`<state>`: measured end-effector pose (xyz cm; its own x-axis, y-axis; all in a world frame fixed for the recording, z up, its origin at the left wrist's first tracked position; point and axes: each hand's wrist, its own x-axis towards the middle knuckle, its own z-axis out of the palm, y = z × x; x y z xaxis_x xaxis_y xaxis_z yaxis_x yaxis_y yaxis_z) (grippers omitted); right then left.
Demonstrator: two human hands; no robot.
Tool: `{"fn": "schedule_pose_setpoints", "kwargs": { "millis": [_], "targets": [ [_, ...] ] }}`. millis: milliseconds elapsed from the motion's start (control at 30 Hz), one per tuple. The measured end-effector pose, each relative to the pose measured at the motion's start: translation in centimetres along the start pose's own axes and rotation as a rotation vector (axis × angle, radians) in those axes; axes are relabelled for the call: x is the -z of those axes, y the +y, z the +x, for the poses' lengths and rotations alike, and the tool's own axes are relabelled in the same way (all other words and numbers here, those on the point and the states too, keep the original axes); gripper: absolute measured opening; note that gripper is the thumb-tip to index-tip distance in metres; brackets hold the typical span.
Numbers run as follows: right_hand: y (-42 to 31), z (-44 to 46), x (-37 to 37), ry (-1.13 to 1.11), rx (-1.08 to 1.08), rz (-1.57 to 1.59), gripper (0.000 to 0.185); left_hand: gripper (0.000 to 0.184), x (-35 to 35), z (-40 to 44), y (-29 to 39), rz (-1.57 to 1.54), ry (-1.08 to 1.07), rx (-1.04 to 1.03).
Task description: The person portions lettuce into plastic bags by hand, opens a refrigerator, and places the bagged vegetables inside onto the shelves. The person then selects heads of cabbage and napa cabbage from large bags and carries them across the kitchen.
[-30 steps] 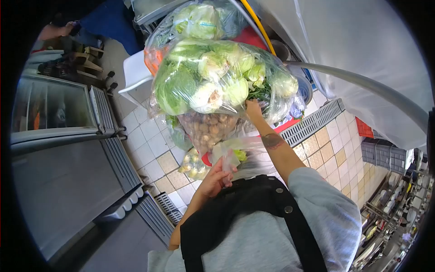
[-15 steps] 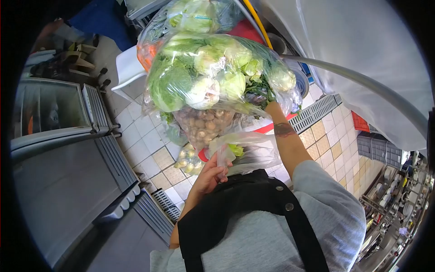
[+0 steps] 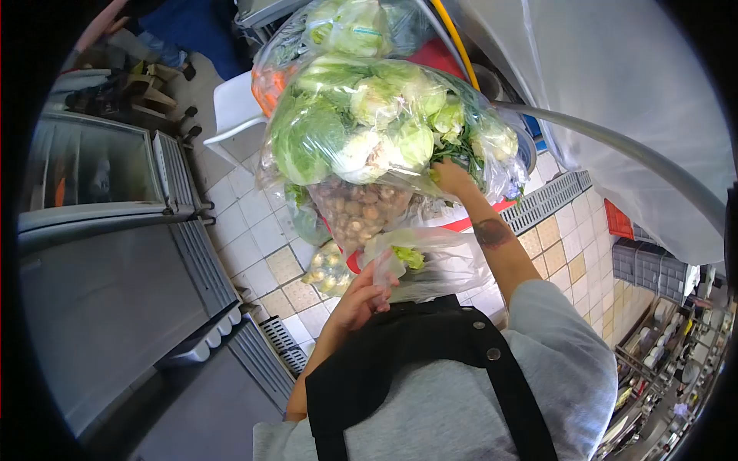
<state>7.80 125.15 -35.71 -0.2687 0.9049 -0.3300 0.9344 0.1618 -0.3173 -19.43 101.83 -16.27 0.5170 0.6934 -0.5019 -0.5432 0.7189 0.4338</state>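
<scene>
My left hand (image 3: pixel 364 298) is closed in a pinch on the edge of a thin white plastic bag (image 3: pixel 450 257). Pale green leaves (image 3: pixel 410 257) show in that bag's mouth. My right hand (image 3: pixel 452 180) reaches forward to dark green leafy stalks (image 3: pixel 467 160) at the lower right of a large clear bag. Its fingers are mostly hidden among the greens, so I cannot make out a grip. Heads of cabbage (image 3: pixel 307 146) and pale lettuce (image 3: pixel 411 142) fill the large clear bag (image 3: pixel 273 165). Below it sits a clear bag of small round brown vegetables (image 3: pixel 363 211).
A bag of pale vegetables (image 3: pixel 329 269) lies on the tiled floor (image 3: pixel 265 219). A white stool (image 3: pixel 234 107) stands left, beyond steel cabinets (image 3: pixel 115 269). A grey hose (image 3: pixel 615 131) crosses at right, near a drain grate (image 3: pixel 550 201) and grey crates (image 3: pixel 649 269). A person's leg (image 3: pixel 165 50) shows upper left.
My right hand has shifted left among the greens, and more of its back shows. My left hand keeps its pinch on the bag. A person's leg has come into view at upper left.
</scene>
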Motion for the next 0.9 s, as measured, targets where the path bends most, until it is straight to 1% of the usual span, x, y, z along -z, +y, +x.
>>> {"fn": "schedule_pose_setpoints", "kwargs": {
  "millis": [100, 133, 267, 367, 467, 500, 567, 667, 733, 767, 833, 867, 900],
  "targets": [
    [0.8, 2.9, -5.6, 0.033, 0.026, -0.085, 0.03, 0.076, -0.5, 0.5, 0.2, 0.013, 0.022, -0.009],
    [0.7, 3.2, -6.2, 0.045, 0.024, -0.124, 0.031, 0.076, -0.5, 0.6, 0.1, 0.012, 0.02, -0.011],
    [1.2, 2.4, -6.0, 0.094, 0.035, -0.018, 0.033, 0.077, -0.5, 0.8, -0.4, 0.027, 0.014, -0.004],
    [3.5, 3.3, -7.6, -0.001, 0.202, 0.099, 0.029, 0.076, -0.6, 0.5, -0.5, 0.032, 0.023, 0.01],
    [3.6, 1.8, -6.5, 0.168, 0.161, 0.32, 0.023, 0.074, -0.3, 0.4, -0.2, 0.005, 0.061, -0.024],
    [3.3, 0.6, -4.8, 0.213, 0.076, 0.327, 0.02, 0.073, -0.2, 0.4, -0.1, -0.008, 0.074, -0.04],
    [2.1, -2.5, 1.2, 0.309, -0.094, 0.34, 0.016, 0.07, -0.6, 0.6, 0.3, -0.07, 0.033, -0.066],
    [0.9, -5.6, 7.6, 0.673, -0.13, 0.708, 0.017, 0.066, -0.8, 1.5, 0.8, -0.145, 0.017, -0.059],
    [-2.8, -9.1, 12.3, 0.574, -0.032, 1.034, 0.013, 0.063, -0.6, 2.4, 0.9, -0.18, 0.032, -0.049],
    [-4.0, -10.6, 13.2, 0.522, 0.02, 1.192, 0.012, 0.062, -0.5, 2.9, 1.1, -0.192, 0.044, -0.054],
    [-4.1, -12.5, 12.6, -0.056, 0.147, 1.385, 0.026, 0.061, 0.0, 3.8, 1.4, -0.213, 0.039, -0.061],
    [-5.0, -12.7, 11.7, -0.17, 0.268, 1.155, 0.027, 0.061, 0.5, 4.0, 1.6, -0.223, 0.025, -0.062],
    [-6.0, -12.8, 10.1, -0.273, 0.33, 1.032, 0.029, 0.061, 0.8, 4.1, 1.8, -0.236, 0.014, -0.064]
  ]
}}
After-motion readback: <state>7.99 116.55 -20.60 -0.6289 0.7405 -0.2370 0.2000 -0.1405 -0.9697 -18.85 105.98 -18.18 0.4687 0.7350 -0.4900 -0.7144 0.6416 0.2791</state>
